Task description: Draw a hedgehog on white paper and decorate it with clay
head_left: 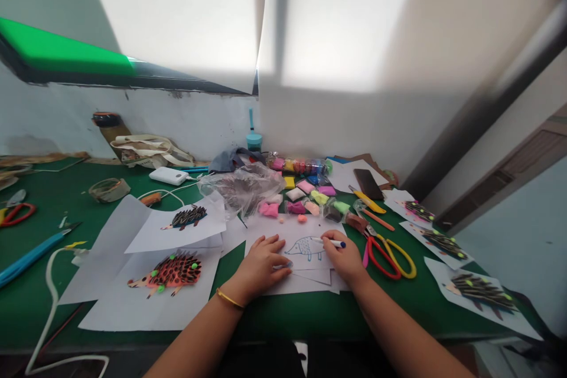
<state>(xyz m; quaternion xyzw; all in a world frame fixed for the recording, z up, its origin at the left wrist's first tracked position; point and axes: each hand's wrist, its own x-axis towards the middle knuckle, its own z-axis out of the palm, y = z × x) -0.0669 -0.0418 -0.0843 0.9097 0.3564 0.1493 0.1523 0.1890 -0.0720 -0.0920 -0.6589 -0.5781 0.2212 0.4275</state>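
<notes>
A sheet of white paper [261, 230] lies in front of me with a hedgehog drawing [305, 247] in blue line on it. My right hand [345, 257] is closed around a white marker [330, 242] with a dark blue end, its tip at the drawing's right side. My left hand [263, 266] rests flat on the paper left of the drawing, fingers apart. A small clear, bluish item shows by its thumb; I cannot make out what it is. Two small orange clay balls [302, 219] sit at the paper's top edge.
Several packets of coloured clay [305, 187] and a crumpled plastic bag [243, 186] lie behind the paper. Right are scissors [390, 257], a yellow cutter [367, 199] and a phone [367, 183]. Finished hedgehog pictures [166, 274] lie on both sides. A white power bank [169, 175] stands back left.
</notes>
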